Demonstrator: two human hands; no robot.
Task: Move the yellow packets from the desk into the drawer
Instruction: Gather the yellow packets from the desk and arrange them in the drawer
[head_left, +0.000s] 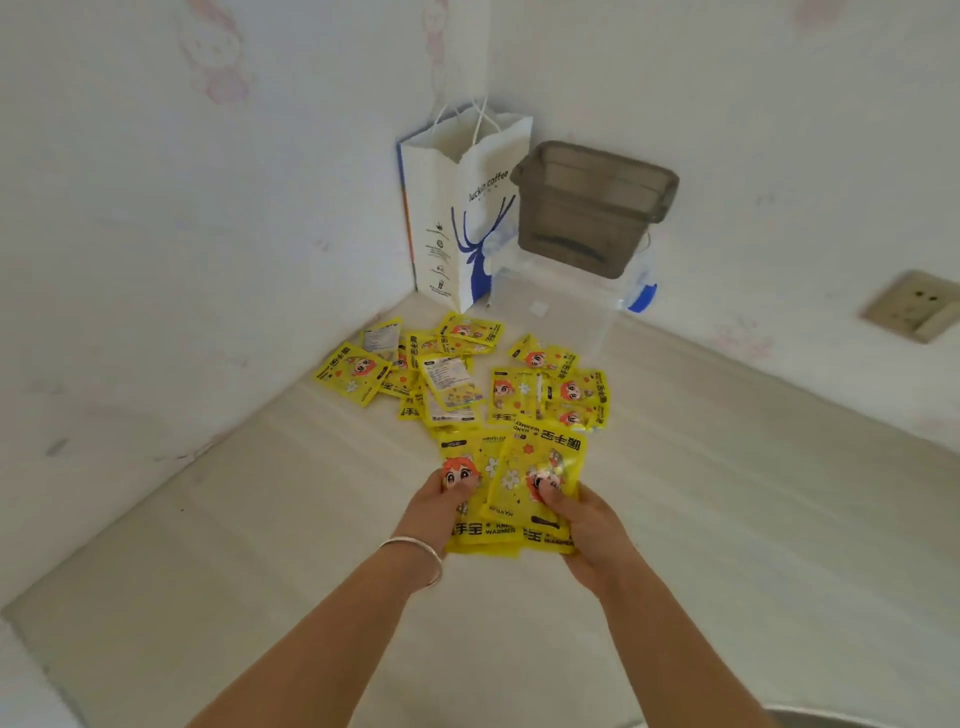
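Head view shows the left hand (435, 506) and right hand (582, 525) each with a thumb-and-finger grip clamped on a fanned stack of yellow packets (511, 486) above the tabletop (753, 519), near the loose packets (457, 374) by the corner.

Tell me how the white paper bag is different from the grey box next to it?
The white paper bag is tall, with string handles and a blue deer; the grey box is squat, see-through plastic with a rim. The bag stands on the desk; the box sits on a clear container. Both stand in the corner, open-topped.
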